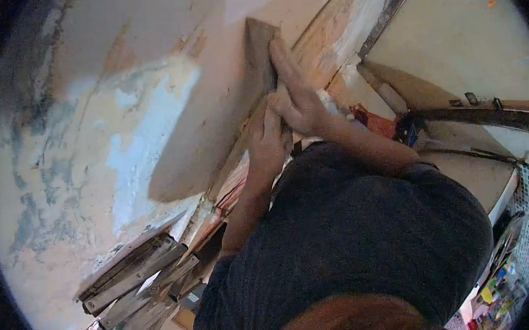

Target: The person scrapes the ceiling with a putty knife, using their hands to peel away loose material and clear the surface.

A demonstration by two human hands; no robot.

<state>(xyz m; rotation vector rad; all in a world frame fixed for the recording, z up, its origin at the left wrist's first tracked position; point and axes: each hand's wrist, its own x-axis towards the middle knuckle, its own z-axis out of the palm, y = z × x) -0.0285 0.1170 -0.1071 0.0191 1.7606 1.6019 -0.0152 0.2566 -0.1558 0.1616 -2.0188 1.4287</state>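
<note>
A flat, grey-brown rectangular block (pixel 261 49) lies against the patchy wall (pixel 211 101), its long side slanting along the surface. My right hand (pixel 300 104) grips its right edge, fingers stretched up along it and thumb toward the lower end. Just below, my left hand (pixel 267 137) is closed around the lower end, close beside the right hand. The palms hide that end of the block.
Pale blue and grey patches mark the wall, with a long shadow below the block. At lower left is a folded metal ladder (pixel 140 272). A wooden-edged shelf (pixel 469 114) stands to the right, with colourful small items (pixel 497 293) below.
</note>
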